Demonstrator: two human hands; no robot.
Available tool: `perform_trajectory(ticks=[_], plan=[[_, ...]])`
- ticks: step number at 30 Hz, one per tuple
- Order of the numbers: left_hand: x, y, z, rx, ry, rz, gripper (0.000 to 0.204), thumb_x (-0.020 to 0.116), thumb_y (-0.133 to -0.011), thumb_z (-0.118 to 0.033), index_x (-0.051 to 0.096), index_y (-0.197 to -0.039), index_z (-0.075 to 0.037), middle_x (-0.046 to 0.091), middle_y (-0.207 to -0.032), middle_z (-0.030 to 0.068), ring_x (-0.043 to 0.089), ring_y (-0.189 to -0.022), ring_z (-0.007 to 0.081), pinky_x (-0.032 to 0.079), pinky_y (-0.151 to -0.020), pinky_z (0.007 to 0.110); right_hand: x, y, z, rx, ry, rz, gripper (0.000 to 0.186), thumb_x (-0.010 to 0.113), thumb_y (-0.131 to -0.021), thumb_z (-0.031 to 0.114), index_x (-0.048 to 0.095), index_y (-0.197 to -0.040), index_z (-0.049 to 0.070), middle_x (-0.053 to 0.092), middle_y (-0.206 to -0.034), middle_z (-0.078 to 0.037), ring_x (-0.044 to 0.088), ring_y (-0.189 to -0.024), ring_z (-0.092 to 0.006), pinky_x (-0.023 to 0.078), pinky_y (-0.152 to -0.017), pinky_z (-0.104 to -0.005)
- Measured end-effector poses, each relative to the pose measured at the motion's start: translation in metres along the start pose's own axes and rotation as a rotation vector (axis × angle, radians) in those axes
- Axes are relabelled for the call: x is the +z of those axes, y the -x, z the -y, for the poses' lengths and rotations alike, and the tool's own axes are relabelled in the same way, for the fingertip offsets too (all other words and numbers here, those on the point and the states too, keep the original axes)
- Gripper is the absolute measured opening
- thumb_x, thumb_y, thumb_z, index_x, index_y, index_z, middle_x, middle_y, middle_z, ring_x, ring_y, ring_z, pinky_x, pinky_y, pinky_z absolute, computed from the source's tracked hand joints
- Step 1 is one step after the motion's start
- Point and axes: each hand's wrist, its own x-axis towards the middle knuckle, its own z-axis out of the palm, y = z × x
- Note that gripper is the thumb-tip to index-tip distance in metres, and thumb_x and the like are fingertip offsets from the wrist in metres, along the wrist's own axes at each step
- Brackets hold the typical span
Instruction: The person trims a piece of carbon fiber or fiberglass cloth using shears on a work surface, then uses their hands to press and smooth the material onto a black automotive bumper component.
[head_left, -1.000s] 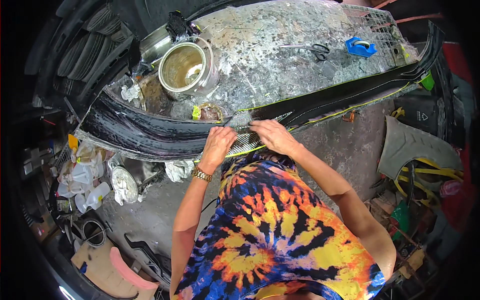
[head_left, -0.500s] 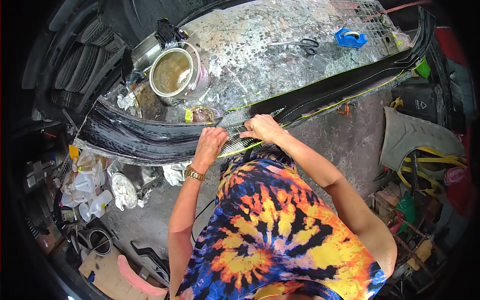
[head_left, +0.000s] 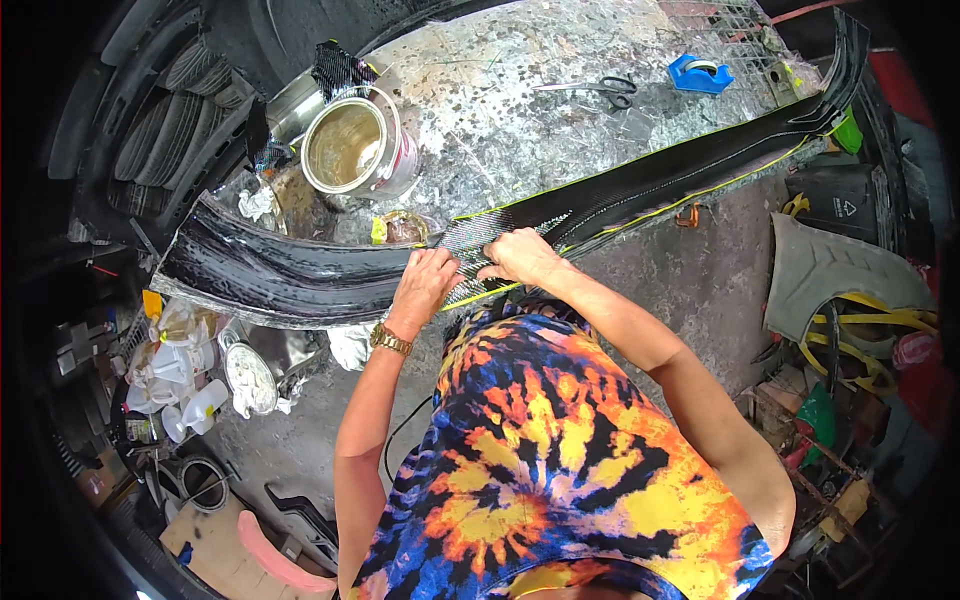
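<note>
A long curved black mould (head_left: 290, 270) lies across the bench's near edge. Black woven carbon-fibre cloth (head_left: 470, 236) with yellow edging covers it from the middle to the right; the left stretch is bare and glossy. My left hand (head_left: 425, 285), a gold watch on its wrist, is bent over the cloth's left end with fingers pressed together. Close beside it, my right hand (head_left: 522, 258) grips the cloth with curled fingers, thumb reaching toward the left hand. Both sets of fingertips are partly hidden.
An open metal can (head_left: 345, 150) stands behind the mould at left. Scissors (head_left: 600, 90) and a blue tape dispenser (head_left: 700, 75) lie farther back on the stained bench (head_left: 480, 80). Plastic jugs (head_left: 195, 405) sit low at left; a grey curved panel (head_left: 835, 270) stands at right.
Both hands stay on the same stretch of cloth. My right fingers have shifted very slightly to the left; the mould, can and tools look unmoved.
</note>
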Motion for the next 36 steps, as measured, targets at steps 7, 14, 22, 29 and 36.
perform_trajectory(ticks=[7, 14, 22, 29, 36], plan=[[0.0, -0.001, 0.001, 0.03, -0.021, -0.006, 0.021, 0.063, -0.083, -0.024, 0.059, -0.09, -0.005, 0.051, -0.089, 0.0065, 0.053, -0.091, 0.0231, 0.04, -0.085, 0.037, -0.004, 0.005, 0.002, 0.004, 0.011, -0.045, 0.041, 0.067, -0.08, 0.045, 0.062, -0.078, 0.004, 0.064, -0.065, -0.015, 0.065, -0.068, -0.0358, 0.05, -0.061, -0.0445], [0.002, -0.002, 0.0, 0.026, -0.026, -0.003, 0.021, 0.067, -0.08, -0.022, 0.061, -0.093, -0.005, 0.054, -0.089, 0.0053, 0.054, -0.09, 0.0242, 0.04, -0.084, 0.036, 0.011, 0.047, 0.013, -0.219, -0.382, -0.167, 0.028, 0.056, -0.085, 0.017, 0.059, -0.111, 0.005, 0.063, -0.101, -0.017, 0.061, -0.095, -0.0339, 0.049, -0.085, -0.0434], [0.0, -0.006, -0.001, 0.036, 0.001, 0.028, 0.017, 0.064, -0.083, -0.017, 0.061, -0.094, -0.005, 0.054, -0.092, 0.0061, 0.054, -0.093, 0.0232, 0.04, -0.086, 0.037, 0.032, 0.044, 0.003, -0.382, -0.284, -0.129, 0.037, 0.054, -0.087, 0.017, 0.054, -0.121, 0.002, 0.058, -0.124, -0.013, 0.055, -0.114, -0.0292, 0.041, -0.099, -0.0403], [-0.015, 0.0, 0.004, 0.02, 0.175, 0.151, 0.033, 0.063, -0.082, -0.009, 0.059, -0.114, -0.004, 0.058, -0.115, 0.008, 0.054, -0.107, 0.0261, 0.039, -0.095, 0.038, 0.028, 0.047, 0.0, -0.421, -0.219, -0.085, 0.037, 0.053, -0.087, 0.017, 0.054, -0.121, 0.002, 0.055, -0.13, -0.013, 0.052, -0.118, -0.029, 0.041, -0.099, -0.0412], [-0.015, -0.006, -0.003, 0.019, 0.167, 0.182, 0.037, 0.062, -0.082, -0.007, 0.057, -0.119, -0.006, 0.058, -0.119, 0.0088, 0.053, -0.109, 0.0269, 0.039, -0.096, 0.039, 0.023, 0.045, 0.005, -0.441, -0.182, -0.036, 0.04, 0.054, -0.085, 0.016, 0.052, -0.124, 0.005, 0.052, -0.133, -0.009, 0.05, -0.119, -0.0271, 0.04, -0.1, -0.04]])
